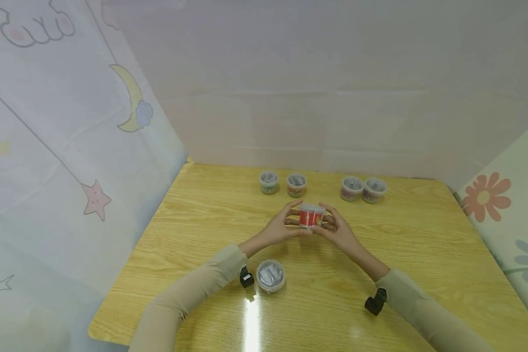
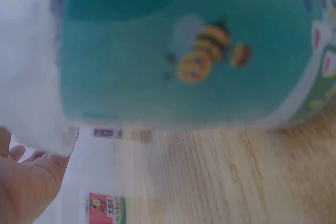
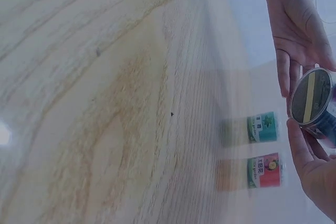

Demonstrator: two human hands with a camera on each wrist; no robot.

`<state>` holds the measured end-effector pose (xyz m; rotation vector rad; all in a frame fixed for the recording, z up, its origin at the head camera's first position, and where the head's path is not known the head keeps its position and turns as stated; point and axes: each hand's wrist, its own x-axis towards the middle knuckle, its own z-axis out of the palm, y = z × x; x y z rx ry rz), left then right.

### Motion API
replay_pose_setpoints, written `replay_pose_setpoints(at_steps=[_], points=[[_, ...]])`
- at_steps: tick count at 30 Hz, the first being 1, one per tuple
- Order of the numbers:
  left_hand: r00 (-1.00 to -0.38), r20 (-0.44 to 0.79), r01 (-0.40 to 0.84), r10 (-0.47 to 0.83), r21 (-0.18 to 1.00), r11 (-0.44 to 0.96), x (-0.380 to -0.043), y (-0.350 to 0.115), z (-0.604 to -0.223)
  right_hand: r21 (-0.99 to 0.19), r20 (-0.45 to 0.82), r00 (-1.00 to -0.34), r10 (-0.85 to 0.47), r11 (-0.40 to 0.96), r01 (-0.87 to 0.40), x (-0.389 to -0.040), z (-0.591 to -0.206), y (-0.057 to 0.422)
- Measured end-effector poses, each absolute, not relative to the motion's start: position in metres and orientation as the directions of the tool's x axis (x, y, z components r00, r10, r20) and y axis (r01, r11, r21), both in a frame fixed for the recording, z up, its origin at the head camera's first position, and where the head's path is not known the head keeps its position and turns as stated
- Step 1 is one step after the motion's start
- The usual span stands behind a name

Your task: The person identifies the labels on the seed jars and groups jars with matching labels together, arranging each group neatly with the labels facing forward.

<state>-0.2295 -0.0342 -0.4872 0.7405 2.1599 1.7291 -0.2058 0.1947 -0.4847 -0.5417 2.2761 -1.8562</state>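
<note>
Both hands hold one small round plastic tub with a red label (image 1: 310,218), raised over the middle of the table. My left hand (image 1: 278,229) grips its left side, and my right hand (image 1: 340,234) grips its right side, thumbs toward the near face. In the right wrist view, a dark round end of the tub (image 3: 310,98) with a pale stripe shows between the two hands. Below my left wrist stands a teal-labelled tub (image 1: 270,276) with grey packets under its clear lid. Its printed bee fills much of the left wrist view, close to the camera.
Along the back of the wooden table (image 1: 202,205) stand a green-labelled tub (image 1: 269,183), another red-labelled tub (image 1: 297,185) and two purple-labelled tubs (image 1: 351,188) side by side. Printed cloth walls (image 1: 290,117) rise behind and at both sides.
</note>
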Motion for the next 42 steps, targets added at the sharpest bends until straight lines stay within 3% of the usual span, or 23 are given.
replay_pose_setpoints(at_steps=[8,15,27,37,42], points=[[-0.834,0.051,0.090,0.549,0.995,0.046,-0.235,-0.039,-0.489,-0.983,0.087,-0.913,-0.399,0.114,-0.144,-0.207,-0.484,0.198],[-0.792,0.043,-0.007,0.609,0.997,-0.080,-0.237,-0.040,-0.489,-0.989,0.051,-0.911,-0.409,0.108,-0.103,-0.209,-0.483,0.198],[-0.813,0.080,0.055,0.577,0.997,-0.060,-0.237,-0.040,-0.491,-0.991,0.029,-0.894,-0.447,0.103,-0.084,-0.208,-0.482,0.196],[-0.845,0.110,0.130,0.523,0.992,0.002,-0.232,-0.037,-0.489,-0.969,0.031,-0.941,-0.337,0.219,-0.110,-0.207,-0.484,0.188],[-0.852,0.101,0.145,0.513,0.988,0.046,-0.231,-0.036,-0.488,-0.977,0.041,-0.942,-0.332,0.183,-0.107,-0.206,-0.484,0.187]])
